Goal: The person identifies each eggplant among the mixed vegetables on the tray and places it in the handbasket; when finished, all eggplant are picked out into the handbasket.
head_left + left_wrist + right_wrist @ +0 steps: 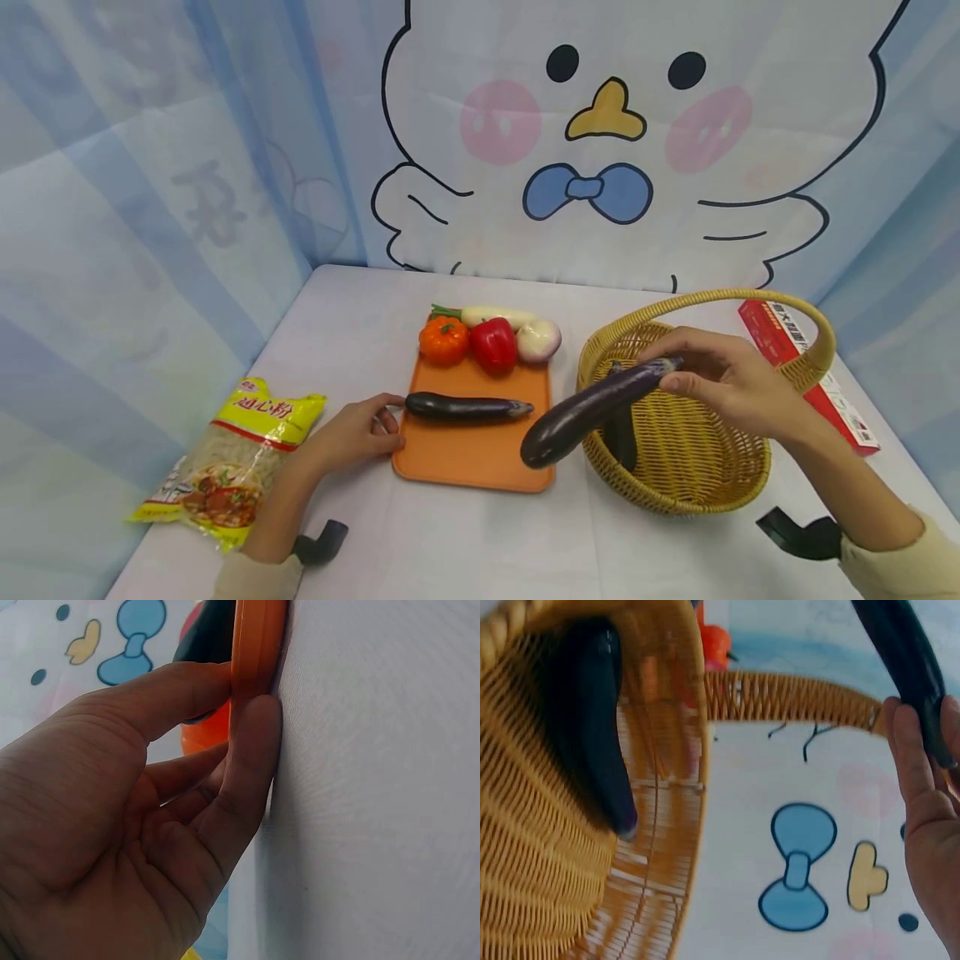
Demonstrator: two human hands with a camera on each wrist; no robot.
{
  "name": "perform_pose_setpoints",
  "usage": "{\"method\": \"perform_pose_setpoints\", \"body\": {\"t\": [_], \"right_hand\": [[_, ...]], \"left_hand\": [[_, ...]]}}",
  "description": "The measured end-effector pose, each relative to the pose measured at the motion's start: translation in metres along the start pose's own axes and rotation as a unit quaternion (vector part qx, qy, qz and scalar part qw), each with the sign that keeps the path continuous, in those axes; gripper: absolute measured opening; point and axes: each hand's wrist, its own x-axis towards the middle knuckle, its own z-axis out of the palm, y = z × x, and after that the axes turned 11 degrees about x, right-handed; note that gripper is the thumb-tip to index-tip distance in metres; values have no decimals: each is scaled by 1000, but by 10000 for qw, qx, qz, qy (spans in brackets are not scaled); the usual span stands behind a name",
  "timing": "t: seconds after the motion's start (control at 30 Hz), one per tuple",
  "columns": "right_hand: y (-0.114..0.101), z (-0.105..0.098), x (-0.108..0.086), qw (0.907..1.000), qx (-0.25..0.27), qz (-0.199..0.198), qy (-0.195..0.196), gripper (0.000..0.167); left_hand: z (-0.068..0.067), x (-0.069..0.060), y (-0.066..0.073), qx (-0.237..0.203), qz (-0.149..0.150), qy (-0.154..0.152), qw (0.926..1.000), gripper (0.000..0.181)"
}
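Observation:
My right hand (723, 379) pinches an eggplant (585, 410) by its stem end, holding it above the left side of the wicker basket (697, 467). Its thick end points toward the tray. Inside the basket lies another eggplant (592, 727), seen whole in the right wrist view. My left hand (360, 433) grips the left rim of an orange tray (472, 462), fingers on both sides of the edge in the left wrist view. On that tray a third eggplant (468, 407) lies crosswise, below an orange pepper (444, 341), a red pepper (493, 346), a purple-white turnip (538, 341) and a long white radish (498, 317).
Left of the tray lies a yellow-and-clear noodle bag (240, 458), close to my left forearm. A red-and-white box (810, 375) sits behind and right of the basket, whose tall handle (720, 297) arches over it. Curtains with printed cartoons enclose the white table (480, 550).

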Motion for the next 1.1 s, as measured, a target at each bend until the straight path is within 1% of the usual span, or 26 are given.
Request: {"method": "perform_pose_setpoints", "body": {"t": [0.07, 0.17, 0.23, 0.43, 0.5, 0.6, 0.73, 0.87, 0.97, 1.1], "right_hand": [[4, -11, 1, 9999, -116, -118, -47, 41], [9, -23, 1, 9995, -316, -83, -15, 40], [12, -29, 1, 9988, -480, 16, 32, 38], [22, -40, 1, 9963, -733, 441, 107, 32], [25, -43, 3, 9958, -727, 559, 81, 31], [32, -47, 7, 9959, -667, 608, -31, 30], [39, -51, 14, 9960, -468, 734, -201, 28], [46, -53, 15, 9925, -411, 1123, -239, 27], [53, -55, 16, 9899, -462, 1318, -245, 27], [65, -57, 21, 9898, -499, 1297, -317, 28]], "left_hand": [[0, 0, 0, -5, 8, 9, 10000, 55], [0, 0, 0, -11, 19, 8, 10000, 55], [0, 0, 0, -14, 19, 8, 10000, 55], [1, 1, -1, 12, 24, 27, 10000, 55], [1, 1, 0, 24, 19, 28, 10000, 55], [1, 1, 0, 11, 0, 25, 10000, 54], [1, 1, 0, -43, -18, 9, 10000, 54], [2, 1, 0, -68, -12, -16, 10000, 55], [1, 1, 1, -13, -18, -9, 10000, 55], [1, 0, 1, -7, -84, 20, 10000, 55]]}}
